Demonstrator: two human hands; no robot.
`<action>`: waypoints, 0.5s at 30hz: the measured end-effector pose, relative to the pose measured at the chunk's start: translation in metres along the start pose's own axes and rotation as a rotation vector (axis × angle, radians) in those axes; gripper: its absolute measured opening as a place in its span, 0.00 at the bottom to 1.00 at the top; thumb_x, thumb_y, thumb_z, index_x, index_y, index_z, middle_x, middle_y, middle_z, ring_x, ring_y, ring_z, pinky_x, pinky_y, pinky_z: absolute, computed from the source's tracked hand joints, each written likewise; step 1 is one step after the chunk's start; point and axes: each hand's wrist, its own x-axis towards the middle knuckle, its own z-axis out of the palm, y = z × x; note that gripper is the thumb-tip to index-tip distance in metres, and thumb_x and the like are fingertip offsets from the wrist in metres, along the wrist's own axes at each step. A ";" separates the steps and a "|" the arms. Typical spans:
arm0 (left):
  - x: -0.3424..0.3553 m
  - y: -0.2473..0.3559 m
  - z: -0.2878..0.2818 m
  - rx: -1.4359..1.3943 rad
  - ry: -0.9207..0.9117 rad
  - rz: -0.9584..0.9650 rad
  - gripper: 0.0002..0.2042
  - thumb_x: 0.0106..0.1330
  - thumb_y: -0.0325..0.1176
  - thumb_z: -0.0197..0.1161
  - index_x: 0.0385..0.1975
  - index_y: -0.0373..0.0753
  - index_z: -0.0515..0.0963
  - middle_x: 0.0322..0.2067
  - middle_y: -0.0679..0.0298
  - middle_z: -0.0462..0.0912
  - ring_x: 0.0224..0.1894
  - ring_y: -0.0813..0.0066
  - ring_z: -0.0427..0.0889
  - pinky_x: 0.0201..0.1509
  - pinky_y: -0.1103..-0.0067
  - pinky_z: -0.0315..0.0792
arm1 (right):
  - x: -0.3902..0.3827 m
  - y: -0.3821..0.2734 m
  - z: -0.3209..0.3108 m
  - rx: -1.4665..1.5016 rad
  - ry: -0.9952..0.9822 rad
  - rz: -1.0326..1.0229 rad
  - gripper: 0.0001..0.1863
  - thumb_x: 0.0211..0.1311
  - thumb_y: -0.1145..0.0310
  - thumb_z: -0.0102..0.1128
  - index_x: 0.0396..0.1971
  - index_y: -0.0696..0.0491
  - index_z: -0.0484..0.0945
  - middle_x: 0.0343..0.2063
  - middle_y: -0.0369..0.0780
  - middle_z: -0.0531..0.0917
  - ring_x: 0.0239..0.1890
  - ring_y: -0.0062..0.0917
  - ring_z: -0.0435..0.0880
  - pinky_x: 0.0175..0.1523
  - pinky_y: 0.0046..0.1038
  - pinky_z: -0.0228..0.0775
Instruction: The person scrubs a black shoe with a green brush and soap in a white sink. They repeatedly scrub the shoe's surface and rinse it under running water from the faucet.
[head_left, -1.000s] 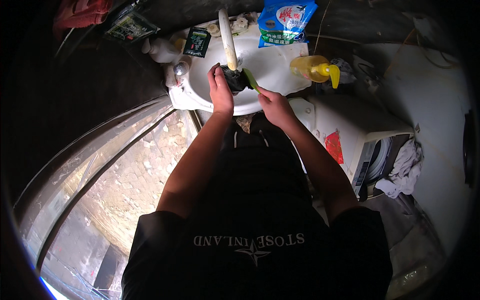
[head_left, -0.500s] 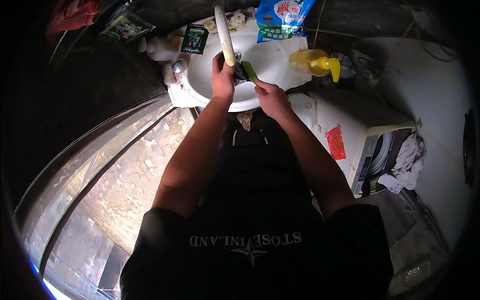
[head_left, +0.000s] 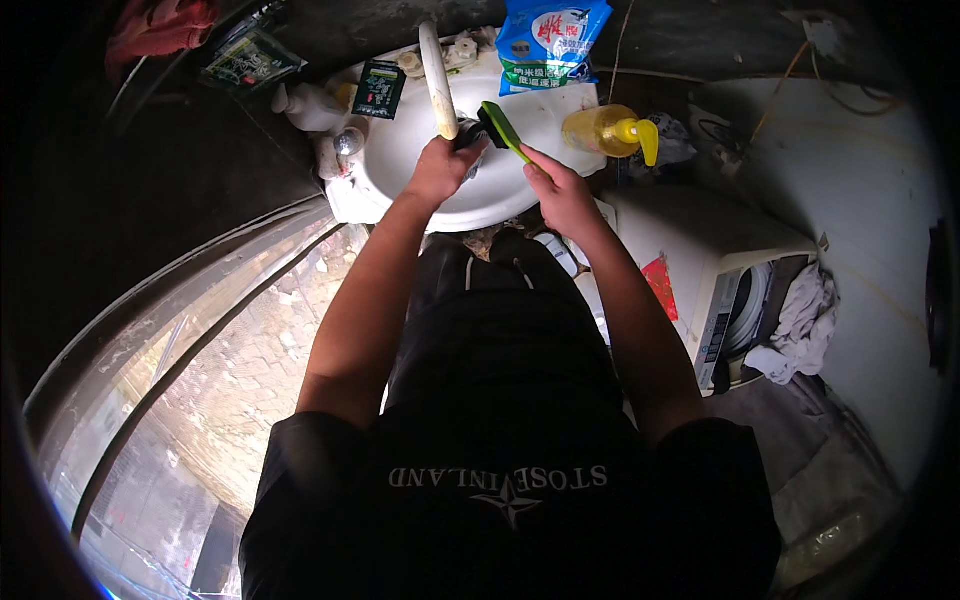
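Observation:
Over the white washbasin (head_left: 520, 203), my right hand (head_left: 562, 192) is closed on the handle of a green brush (head_left: 507, 130) with dark bristles. The brush head tilts up and to the left, its bristles towards my left hand (head_left: 438, 172). That hand is closed under the lower end of a white pipe-like spout (head_left: 437, 80). Something dark and greyish (head_left: 470, 132) shows at its fingers beside the bristles; its kind is not clear. Whether the bristles touch it, I cannot tell.
A blue detergent bag (head_left: 550, 45) stands at the back rim, a yellow pump bottle (head_left: 607, 132) at the right. A dark packet (head_left: 380, 90) and white bottle (head_left: 310, 107) sit at the left. A front-loading washing machine (head_left: 700, 230) with cloth (head_left: 805, 320) is to the right.
The brush has lifted and shifted slightly right, showing its bristles. My left hand has dropped lower and left, with its wrist turned. The view has shifted a little.

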 end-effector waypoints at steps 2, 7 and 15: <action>-0.008 0.007 -0.017 -0.056 -0.143 -0.124 0.18 0.69 0.40 0.66 0.55 0.39 0.79 0.39 0.65 0.85 0.38 0.72 0.78 0.41 0.71 0.73 | 0.004 0.004 -0.006 -0.079 -0.036 -0.029 0.20 0.75 0.60 0.56 0.63 0.44 0.77 0.30 0.45 0.85 0.30 0.27 0.82 0.41 0.27 0.73; -0.024 -0.003 -0.044 0.093 -0.331 -0.116 0.27 0.67 0.35 0.66 0.67 0.42 0.73 0.38 0.63 0.84 0.38 0.72 0.80 0.42 0.75 0.76 | 0.005 -0.004 -0.008 -0.240 -0.124 0.026 0.19 0.75 0.61 0.55 0.63 0.38 0.78 0.28 0.47 0.84 0.29 0.29 0.82 0.40 0.29 0.74; -0.050 -0.029 -0.033 0.324 -0.173 0.176 0.22 0.64 0.28 0.65 0.60 0.36 0.77 0.36 0.47 0.85 0.36 0.58 0.83 0.47 0.70 0.76 | 0.020 0.018 0.015 -0.479 -0.042 0.057 0.23 0.70 0.65 0.53 0.64 0.36 0.77 0.36 0.43 0.87 0.39 0.39 0.86 0.46 0.38 0.77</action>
